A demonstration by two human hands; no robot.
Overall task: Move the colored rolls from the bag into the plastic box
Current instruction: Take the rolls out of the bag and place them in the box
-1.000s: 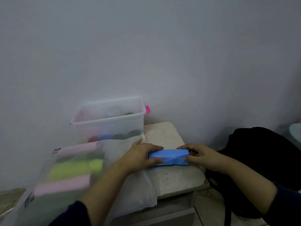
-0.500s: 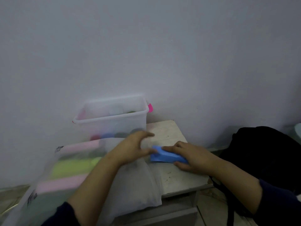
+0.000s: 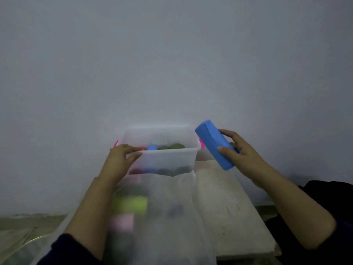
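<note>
My right hand (image 3: pixel 241 150) grips a blue roll (image 3: pixel 214 144), tilted, in the air just right of the clear plastic box (image 3: pixel 172 159). My left hand (image 3: pixel 122 157) holds the box's near-left rim, fingers curled over the edge. Inside the box stand several rolls: red, blue and dark green ends (image 3: pixel 164 147) show. The translucent bag (image 3: pixel 168 217) lies in front of the box, with a yellow-green roll (image 3: pixel 131 204) and a pink roll (image 3: pixel 122 222) blurred inside it.
The box and bag sit on a worn white table (image 3: pixel 225 205) against a pale wall. A black bag (image 3: pixel 328 199) lies to the right of the table. The box has pink handles (image 3: pixel 202 144).
My right hand lifted the blue roll off the table and raised it beside the box. My left hand left the roll and bag and took hold of the box's rim.
</note>
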